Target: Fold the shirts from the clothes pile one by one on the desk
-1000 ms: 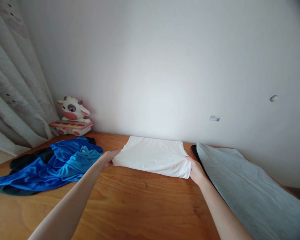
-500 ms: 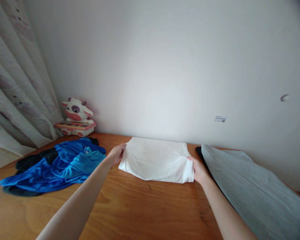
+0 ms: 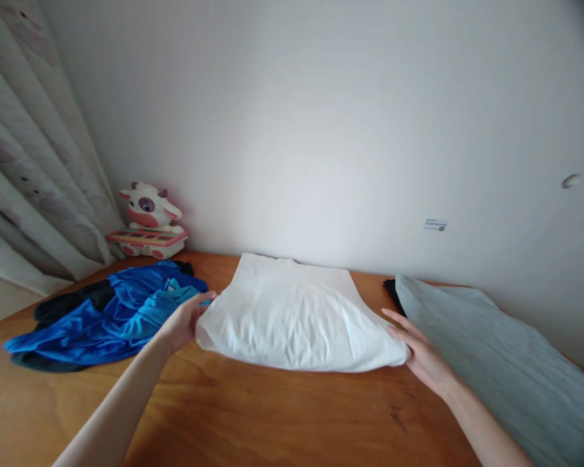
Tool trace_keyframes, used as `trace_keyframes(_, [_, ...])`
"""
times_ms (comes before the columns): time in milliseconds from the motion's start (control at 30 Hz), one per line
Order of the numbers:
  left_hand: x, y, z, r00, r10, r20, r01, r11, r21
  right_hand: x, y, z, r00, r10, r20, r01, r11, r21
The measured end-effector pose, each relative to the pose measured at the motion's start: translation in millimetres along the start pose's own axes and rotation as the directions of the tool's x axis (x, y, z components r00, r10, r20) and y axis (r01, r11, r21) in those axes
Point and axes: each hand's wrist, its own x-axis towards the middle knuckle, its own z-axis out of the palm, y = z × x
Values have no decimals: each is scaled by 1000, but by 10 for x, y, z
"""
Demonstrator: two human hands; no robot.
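A white cloth, folded into a wide shape, lies at the middle of the wooden table with its back edge near the wall. Its front edge is lifted and bulges toward me with small wrinkles. My left hand is closed on the front left corner, some of its fingers hidden by the fabric. At the front right corner, my right hand pinches the cloth, with a couple of fingers stretched out over it. What kind of garment the cloth is I cannot tell.
Blue and dark clothes lie crumpled on the left. A grey cloth is spread on the right, over something black. A cow-shaped toy keyboard stands at the back left by the curtain. The wall rises behind the table.
Both hands have moved apart and toward me, drawing the front edge of the white cloth wider and nearer. The view has shifted slightly.
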Motion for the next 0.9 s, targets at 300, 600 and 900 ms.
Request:
trace_keyframes(300, [-297, -54, 13, 944, 302, -136, -309, 951, -32, -374, 129, -100, 956, -284, -78, 249, 921, -299])
trace_keyframes(600, [-261, -284, -124, 983, 169, 77, -186, 903, 387, -467, 224, 89, 975, -22, 220, 138, 838, -528])
trace_keyframes(900, [-461, -86, -103, 935, 353, -15, -326, 878, 351, -686, 452, -275, 916, -376, -142, 256, 818, -514])
